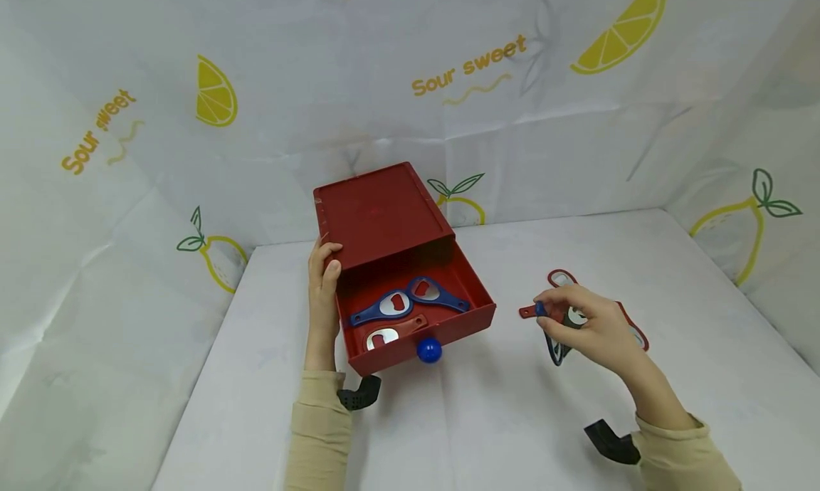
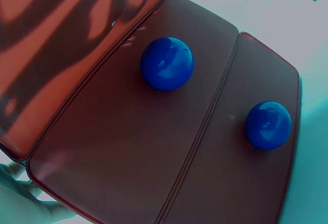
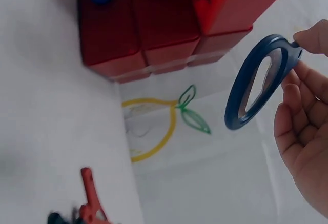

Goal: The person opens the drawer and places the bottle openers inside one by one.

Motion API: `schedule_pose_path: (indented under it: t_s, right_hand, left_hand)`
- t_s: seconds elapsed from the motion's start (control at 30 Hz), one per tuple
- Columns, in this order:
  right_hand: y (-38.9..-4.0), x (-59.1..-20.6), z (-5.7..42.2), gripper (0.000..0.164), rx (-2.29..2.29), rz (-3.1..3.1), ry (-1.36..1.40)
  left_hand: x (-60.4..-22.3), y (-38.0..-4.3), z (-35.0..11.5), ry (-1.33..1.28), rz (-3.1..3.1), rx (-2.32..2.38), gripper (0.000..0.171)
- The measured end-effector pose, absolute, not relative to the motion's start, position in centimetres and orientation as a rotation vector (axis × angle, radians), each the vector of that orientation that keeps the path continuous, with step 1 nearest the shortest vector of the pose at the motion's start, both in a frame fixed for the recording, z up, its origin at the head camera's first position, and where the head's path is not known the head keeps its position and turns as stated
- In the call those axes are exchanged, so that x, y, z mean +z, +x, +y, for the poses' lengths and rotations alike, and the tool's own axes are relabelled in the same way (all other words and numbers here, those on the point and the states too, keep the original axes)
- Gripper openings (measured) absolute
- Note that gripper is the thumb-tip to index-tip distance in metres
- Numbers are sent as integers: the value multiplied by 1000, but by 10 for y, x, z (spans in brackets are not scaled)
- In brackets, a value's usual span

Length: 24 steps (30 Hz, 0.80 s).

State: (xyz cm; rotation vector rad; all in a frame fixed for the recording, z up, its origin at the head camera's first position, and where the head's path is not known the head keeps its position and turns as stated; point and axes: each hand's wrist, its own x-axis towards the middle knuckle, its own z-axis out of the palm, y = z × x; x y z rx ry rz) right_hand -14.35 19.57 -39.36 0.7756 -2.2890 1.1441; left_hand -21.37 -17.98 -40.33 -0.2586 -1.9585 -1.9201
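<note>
White tabletop (image 1: 230,405), blue oval-headed bottle opener (image 3: 248,73)

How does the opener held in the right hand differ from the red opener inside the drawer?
Colour: the held opener is dark blue; the red opener is red. Place: the held opener is pinched by the right hand; the red opener lies inside the open drawer. Pose: the held opener points head-down; the red opener lies roughly flat. Both have a rounded head with a metal piece.
</note>
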Motion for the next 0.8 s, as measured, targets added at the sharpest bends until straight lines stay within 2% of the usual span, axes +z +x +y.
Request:
schedule_pose_path:
  t_s: [0.1, 0.37, 0.6, 0.8]
  right_hand:
    - [-141, -385, 192, 43, 1273, -2209, 845]
    - [-149, -366, 178, 29, 2004, -1656, 1293]
    - [-155, -350, 159, 24, 2229, -1411, 1336]
    - [-161, -345, 143, 21, 2322, -1261, 1180]
  left_hand:
    - [-403, -214, -179, -262, -1964, -1916, 32]
    - [-402, -213, -178, -241, -1972, -1903, 40]
    - [-402, -212, -178, -242, -1961, -1904, 38]
    - [-401, -213, -178, -244, -1962, -1916, 37]
